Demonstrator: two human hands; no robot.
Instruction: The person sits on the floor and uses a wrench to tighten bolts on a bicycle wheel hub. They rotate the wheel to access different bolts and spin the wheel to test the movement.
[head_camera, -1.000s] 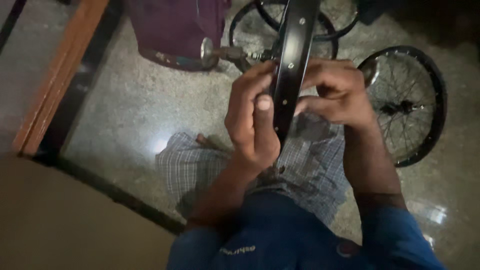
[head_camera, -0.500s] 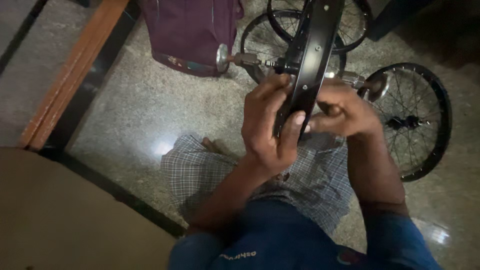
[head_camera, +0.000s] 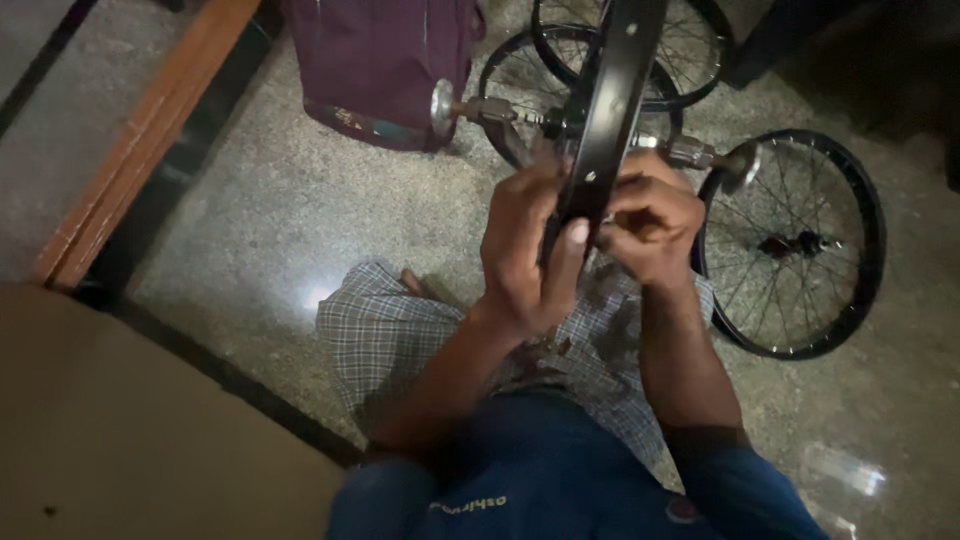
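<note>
Keep both grips firm on the black wheel rim (head_camera: 610, 110) — left hand (head_camera: 530, 250) wrapped around it, right hand (head_camera: 650, 225) pinching its right edge — rim held upright.

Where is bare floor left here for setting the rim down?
Bare floor lies between the wooden ledge, the bag and the person's knee. The right side is crowded: wheels lie there.

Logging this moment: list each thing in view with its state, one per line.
Black wheel rim: upright, edge-on, held up.
Left hand: gripping the rim.
Right hand: closed on the rim's other side.
Axle: sticking out sideways.
Spoked wheel: flat on the floor.
Maroon bag: on the floor.
</note>
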